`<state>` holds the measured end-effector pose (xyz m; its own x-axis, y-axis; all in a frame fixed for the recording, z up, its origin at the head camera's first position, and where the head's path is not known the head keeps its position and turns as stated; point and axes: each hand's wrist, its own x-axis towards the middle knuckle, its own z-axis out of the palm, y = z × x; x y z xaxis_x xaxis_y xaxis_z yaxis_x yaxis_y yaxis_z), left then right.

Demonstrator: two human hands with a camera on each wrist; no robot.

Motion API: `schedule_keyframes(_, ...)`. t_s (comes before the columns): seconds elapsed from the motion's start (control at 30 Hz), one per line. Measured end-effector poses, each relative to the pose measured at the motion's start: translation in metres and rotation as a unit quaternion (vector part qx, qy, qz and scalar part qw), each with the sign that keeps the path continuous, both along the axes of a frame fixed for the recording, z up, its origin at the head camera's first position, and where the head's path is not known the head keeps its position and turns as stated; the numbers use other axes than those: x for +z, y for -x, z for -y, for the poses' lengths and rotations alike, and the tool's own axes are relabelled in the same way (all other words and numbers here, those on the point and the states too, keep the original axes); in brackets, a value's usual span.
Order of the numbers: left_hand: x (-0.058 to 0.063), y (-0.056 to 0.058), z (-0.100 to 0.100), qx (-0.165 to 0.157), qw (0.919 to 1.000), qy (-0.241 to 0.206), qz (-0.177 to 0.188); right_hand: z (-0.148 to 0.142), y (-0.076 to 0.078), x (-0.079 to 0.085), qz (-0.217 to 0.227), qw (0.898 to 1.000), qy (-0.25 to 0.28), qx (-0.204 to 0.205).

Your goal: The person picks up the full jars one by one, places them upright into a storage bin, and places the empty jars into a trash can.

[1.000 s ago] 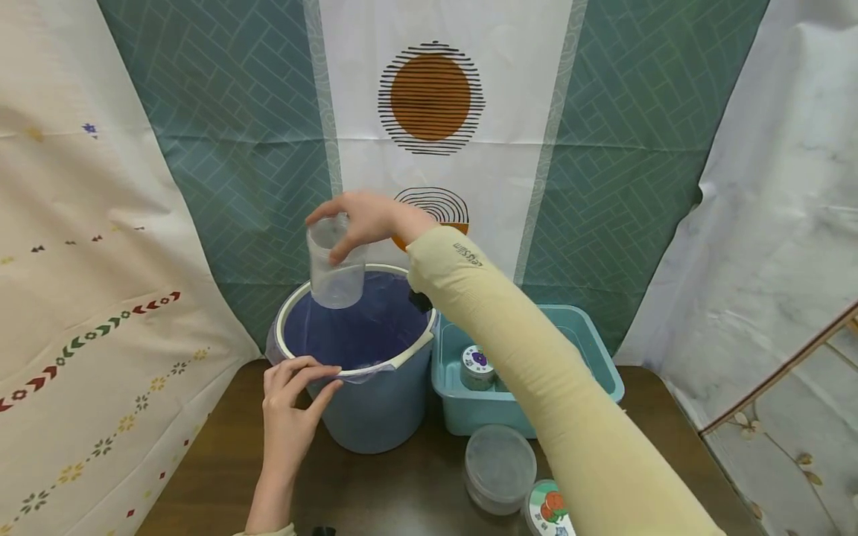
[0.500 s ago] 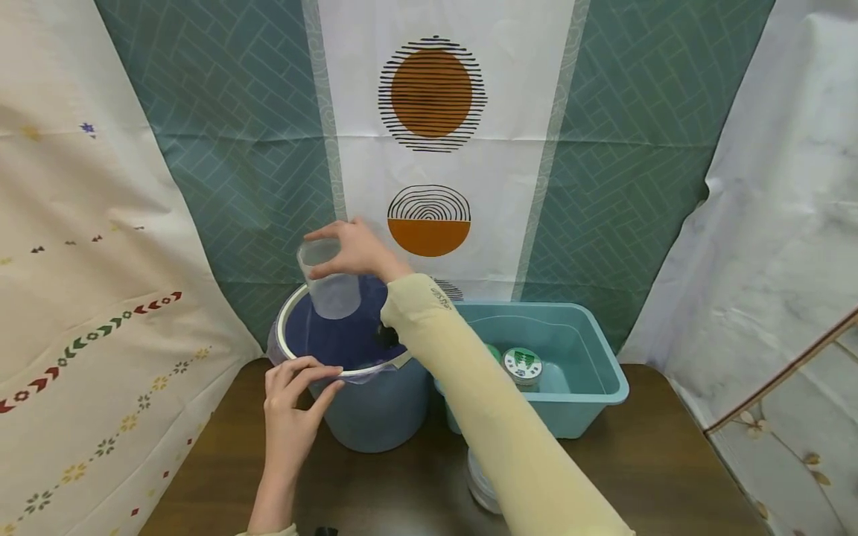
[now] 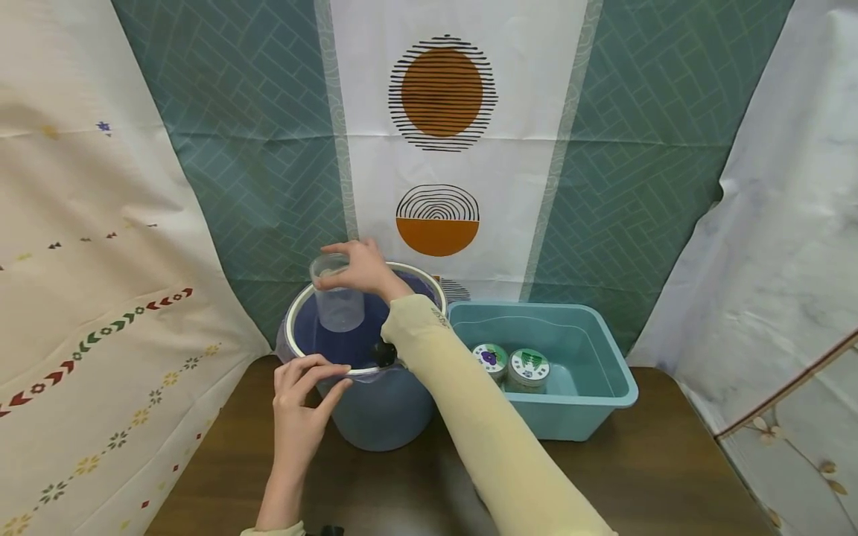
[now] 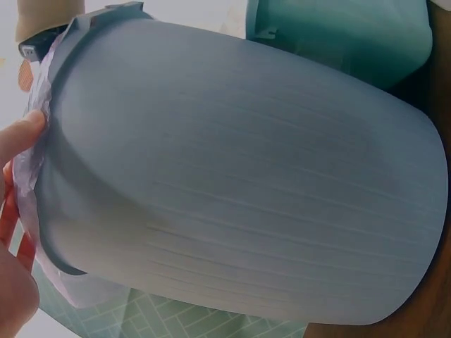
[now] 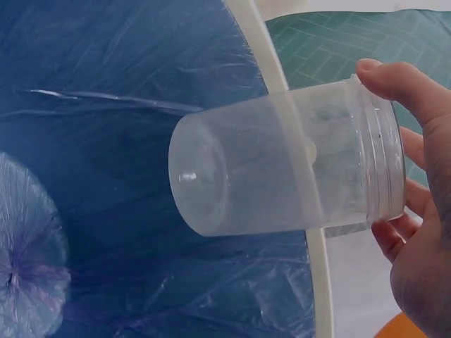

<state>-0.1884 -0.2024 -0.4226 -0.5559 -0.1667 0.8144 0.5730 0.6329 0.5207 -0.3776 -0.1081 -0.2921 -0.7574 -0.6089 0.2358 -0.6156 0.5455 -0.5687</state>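
Observation:
My right hand [image 3: 365, 269] holds a clear plastic jar [image 3: 340, 310] by its threaded top, thumb and fingers around the neck. It hangs nearly upright over the mouth of a blue-grey trash bin [image 3: 387, 417]. No contents can be made out in the jar. A thin purple bin liner [image 5: 127, 162] covers the bin's inside and folds over its cream rim [image 5: 320, 282]. At the near left of that rim, my left hand [image 3: 300, 409] pinches the edge and liner between thumb and fingers. The left wrist view shows the thumb [image 4: 28, 130] on the outer side.
A teal basin [image 3: 583, 402] stands right of the bin, with two small round tubs inside, one with a grape lid [image 3: 491, 357], one with a green-pictured lid [image 3: 529, 366]. Patterned cloth [image 3: 275, 149] hangs behind. The right sleeve [image 3: 482, 417] covers part of the brown table [image 3: 643, 469].
My right hand has lowered the jar toward the bin opening, and the right forearm has swung leftward, uncovering the tubs. The left hand keeps its place on the rim.

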Motion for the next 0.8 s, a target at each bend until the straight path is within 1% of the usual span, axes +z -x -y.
schedule_keyframes(0.1,0.0004,-0.0011,-0.0002,0.001,1.0,-0.004,0.009,0.0006,0.0003,-0.0015,-0.002,1.0,-0.003,0.001)
schedule_keyframes(0.27,0.001,-0.0023,-0.0005,0.0,0.9999,-0.006,0.012,0.0002,0.0022,-0.0038,-0.014,1.0,-0.022,0.0)
schedule_keyframes(0.53,0.0003,-0.0037,-0.0005,0.002,0.9997,-0.008,0.021,-0.0033,-0.0011,-0.0049,-0.015,0.999,-0.036,0.001)
schedule_keyframes(0.8,-0.0009,-0.0033,0.001,0.007,0.9995,-0.006,0.029,-0.004,-0.0009,-0.0002,-0.026,0.998,-0.05,-0.003)
